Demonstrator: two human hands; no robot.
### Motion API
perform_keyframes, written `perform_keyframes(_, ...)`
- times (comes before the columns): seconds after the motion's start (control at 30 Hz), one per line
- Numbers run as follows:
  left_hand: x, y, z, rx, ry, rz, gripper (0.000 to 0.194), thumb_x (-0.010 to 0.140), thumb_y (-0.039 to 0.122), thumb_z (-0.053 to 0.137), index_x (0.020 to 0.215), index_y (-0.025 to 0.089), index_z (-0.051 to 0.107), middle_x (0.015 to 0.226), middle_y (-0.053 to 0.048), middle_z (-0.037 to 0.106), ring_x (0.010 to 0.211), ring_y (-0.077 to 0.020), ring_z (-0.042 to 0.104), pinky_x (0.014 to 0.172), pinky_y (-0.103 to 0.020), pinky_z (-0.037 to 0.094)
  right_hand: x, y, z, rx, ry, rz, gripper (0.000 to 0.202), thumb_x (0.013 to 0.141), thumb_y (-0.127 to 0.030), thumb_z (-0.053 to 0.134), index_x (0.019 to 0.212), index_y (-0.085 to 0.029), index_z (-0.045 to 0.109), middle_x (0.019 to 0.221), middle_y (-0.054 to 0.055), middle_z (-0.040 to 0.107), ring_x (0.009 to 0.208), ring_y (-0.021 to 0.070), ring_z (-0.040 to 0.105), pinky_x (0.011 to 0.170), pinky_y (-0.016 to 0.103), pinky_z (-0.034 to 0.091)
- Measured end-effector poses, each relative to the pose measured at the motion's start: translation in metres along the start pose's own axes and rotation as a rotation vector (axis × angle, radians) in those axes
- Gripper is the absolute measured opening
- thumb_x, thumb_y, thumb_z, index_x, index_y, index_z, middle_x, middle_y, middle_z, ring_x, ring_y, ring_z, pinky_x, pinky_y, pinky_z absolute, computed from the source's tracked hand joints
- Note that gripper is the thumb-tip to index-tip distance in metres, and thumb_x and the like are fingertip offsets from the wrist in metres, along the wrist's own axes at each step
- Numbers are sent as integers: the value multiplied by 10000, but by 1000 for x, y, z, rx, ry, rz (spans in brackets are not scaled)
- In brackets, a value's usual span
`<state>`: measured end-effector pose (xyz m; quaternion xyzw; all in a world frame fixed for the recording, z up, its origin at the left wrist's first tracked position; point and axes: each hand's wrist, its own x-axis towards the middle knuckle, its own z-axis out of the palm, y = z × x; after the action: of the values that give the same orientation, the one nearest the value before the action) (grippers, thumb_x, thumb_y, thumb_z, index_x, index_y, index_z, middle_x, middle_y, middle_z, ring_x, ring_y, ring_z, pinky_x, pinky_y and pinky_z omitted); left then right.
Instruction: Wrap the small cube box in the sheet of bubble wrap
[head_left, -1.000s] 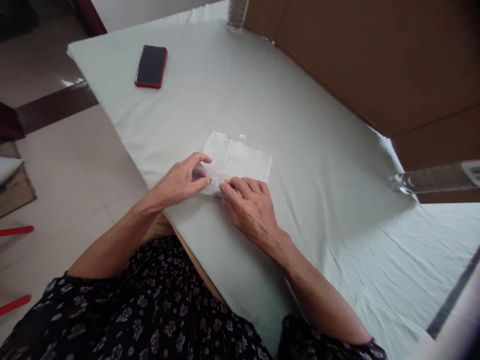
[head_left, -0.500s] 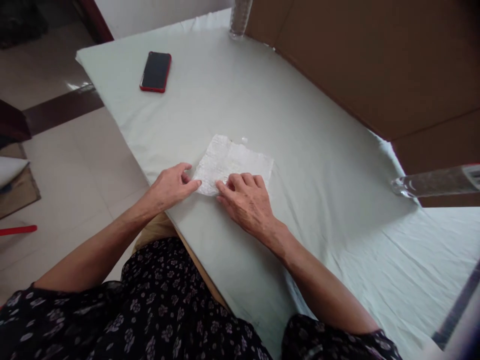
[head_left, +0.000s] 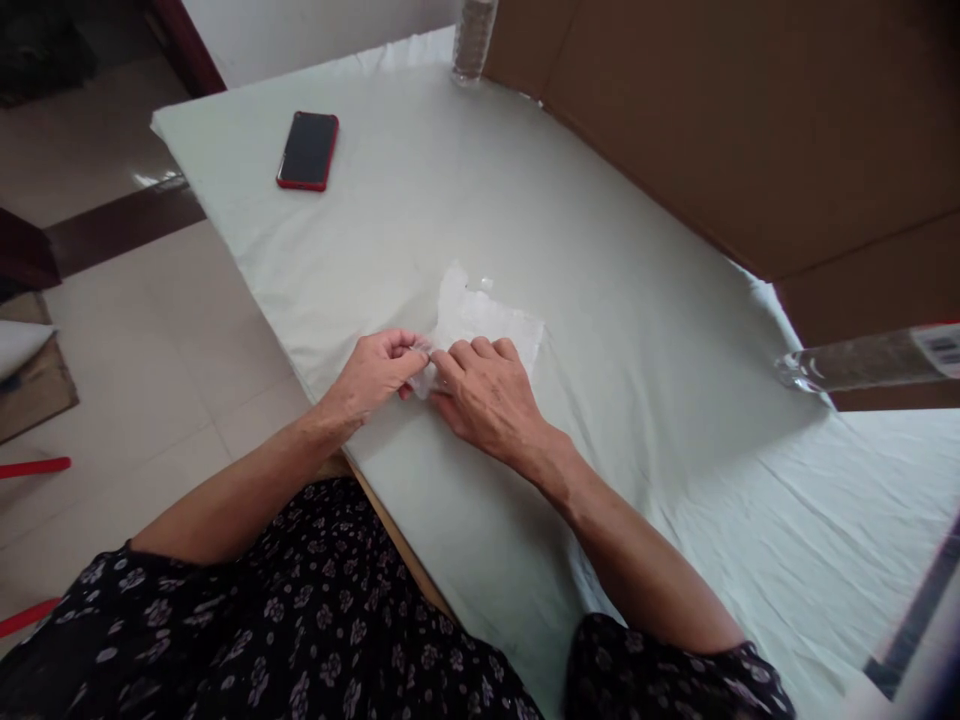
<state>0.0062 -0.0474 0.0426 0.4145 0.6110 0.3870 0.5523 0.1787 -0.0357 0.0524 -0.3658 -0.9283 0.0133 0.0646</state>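
A thin, crinkled white tissue (head_left: pixel 487 315) lies on the cloth-covered table near its front edge. My left hand (head_left: pixel 379 372) is closed, with thumb and forefinger pinching the tissue's left edge, which is bunched up between my hands. Curled over the near side of the sheet is my right hand (head_left: pixel 487 395), its thumb and forefinger closed on the tissue beside the left fingertips. The tissue's near part is hidden under the right hand. A tiny white scrap (head_left: pixel 487 284) rests just beyond the torn-looking far edge.
A phone in a red case (head_left: pixel 308 150) lies at the far left of the table. Brown cardboard (head_left: pixel 712 120) stands along the back right. One clear bottle (head_left: pixel 473 40) is at the back, and another clear bottle (head_left: pixel 870 365) lies at the right.
My left hand has moved right and closed on the tissue's left edge, which is now lifted and bunched. The right hand has stayed nearly in place.
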Motion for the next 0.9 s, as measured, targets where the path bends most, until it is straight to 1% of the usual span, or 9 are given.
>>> perform_keyframes(0.1, -5, 5, 5, 50, -13, 43, 236, 748, 281, 662, 954, 167, 675, 683, 14, 638, 567, -103, 556, 519, -224, 477, -4, 3, -3, 101, 16, 42, 261, 859, -294, 627, 1076, -150, 612, 938, 100, 708, 854, 260, 545, 812, 394, 316)
perform_keyframes(0.2, -9, 7, 10, 176, -45, 128, 281, 749, 274, 629, 999, 156, 680, 721, 2, 645, 612, -118, 559, 569, -248, 474, -9, 5, -6, 205, 40, 72, 164, 857, -266, 557, 984, -174, 605, 856, 77, 709, 785, 240, 548, 839, 390, 339)
perform_keyframes(0.33, -12, 10, 5, 351, -251, 239, 354, 738, 219, 558, 1068, 169, 678, 875, -22, 675, 722, -144, 601, 661, -280, 501, -21, 9, -11, 337, 97, 91, 129, 851, -214, 509, 946, -205, 596, 815, 43, 706, 766, 220, 584, 967, 411, 367)
perform_keyframes(0.43, -11, 16, -1, 472, -384, 345, 279, 789, 192, 487, 987, 196, 684, 874, -15, 669, 735, -151, 594, 666, -285, 481, -33, 10, -12, 457, 174, 96, 176, 869, -219, 526, 1025, -233, 607, 962, 36, 746, 906, 226, 660, 1069, 445, 361)
perform_keyframes(0.5, -10, 21, 0, 580, -381, 402, 226, 842, 198, 462, 889, 203, 683, 784, -6, 643, 695, -155, 563, 652, -290, 453, -44, 10, -13, 493, 285, 155, 174, 900, -235, 539, 1055, -250, 617, 1124, 57, 744, 1071, 244, 669, 1064, 453, 391)
perform_keyframes(0.6, -8, 24, 6, 753, -330, 462, 221, 901, 225, 481, 777, 203, 662, 708, -10, 595, 644, -159, 520, 632, -302, 417, -66, 14, -12, 488, 424, 407, 180, 928, -295, 571, 1092, -245, 626, 1198, 98, 711, 1063, 257, 678, 928, 440, 490)
perform_keyframes(0.73, -4, 16, 8, 913, -262, 564, 223, 931, 266, 529, 811, 194, 703, 830, -44, 608, 680, -162, 542, 663, -310, 442, -94, 25, -6, 631, 235, 740, 498, 881, -525, 661, 1255, -205, 587, 1121, 112, 720, 738, 207, 673, 642, 368, 524)
perform_keyframes(0.8, -2, 10, 5, 911, -223, 635, 204, 930, 290, 559, 907, 202, 742, 1006, -71, 635, 754, -164, 586, 698, -307, 475, -101, 29, 0, 711, 138, 806, 667, 852, -634, 664, 1334, -186, 551, 1050, 101, 735, 667, 192, 657, 630, 366, 527)
perform_keyframes(0.9, 0, 4, 1, 868, -225, 705, 209, 940, 292, 570, 1007, 209, 750, 1220, -89, 624, 833, -157, 624, 734, -295, 505, -97, 31, 12, 773, 127, 815, 812, 835, -687, 662, 1434, -171, 477, 987, 84, 731, 649, 188, 649, 661, 372, 533)
